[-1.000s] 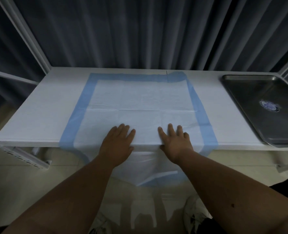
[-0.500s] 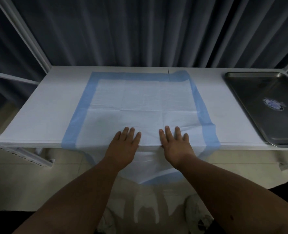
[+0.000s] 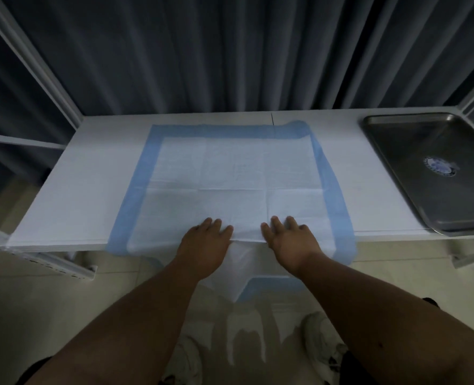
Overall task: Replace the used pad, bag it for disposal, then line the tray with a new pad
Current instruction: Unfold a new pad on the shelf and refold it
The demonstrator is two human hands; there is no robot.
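Note:
A white pad (image 3: 234,173) with a blue border lies spread flat over the middle of the white table (image 3: 72,195). Its near part hangs over the table's front edge toward the floor. My left hand (image 3: 203,245) and my right hand (image 3: 291,243) lie side by side, palms down with fingers straight, pressing the pad at the front edge. A metal tray (image 3: 435,168) sits at the right end of the table, bare, with a round blue-and-white sticker on its bottom.
Dark pleated curtains hang right behind the table. White frame bars slant at the left (image 3: 33,65) and the far right. Below the table I see tiled floor and my white shoes (image 3: 321,343).
Both hands slid a little toward me along the pad, from further in to the table's front edge. The pad looks flatter.

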